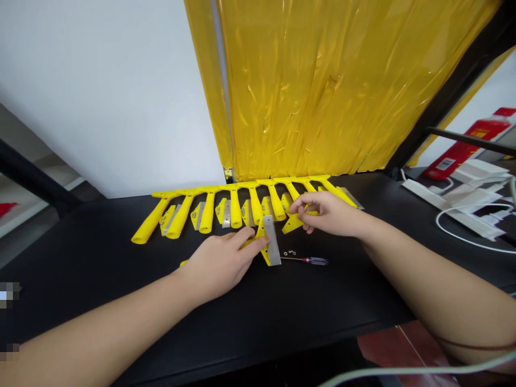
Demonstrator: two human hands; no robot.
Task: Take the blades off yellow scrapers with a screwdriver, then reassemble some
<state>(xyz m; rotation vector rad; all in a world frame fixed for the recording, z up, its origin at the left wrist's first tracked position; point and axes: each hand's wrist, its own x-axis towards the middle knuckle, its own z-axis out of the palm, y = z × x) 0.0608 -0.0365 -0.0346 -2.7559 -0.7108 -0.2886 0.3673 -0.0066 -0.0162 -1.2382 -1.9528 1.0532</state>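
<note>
My left hand [223, 258] is closed around the yellow handle of a scraper. Its flat metal blade [273, 247] points away to the right, and most of the handle is hidden under my fingers. My right hand [322, 214] is curled just above the table, with a flat yellow plastic plate [291, 224] at its bent fingers, partly covered by them. A few small metal fasteners [289, 252] lie between the hands. Near them rests a screwdriver [316, 261] with a clear purple handle, its shaft pointing left toward the blade.
A row of yellow scraper handles [207, 212] lines the back of the black table [258, 322], with small yellow plates, blades and fasteners between them. Yellow plastic sheeting [322, 91] hangs behind. To the right are a white power strip [455, 207], cables and a red bottle [463, 145].
</note>
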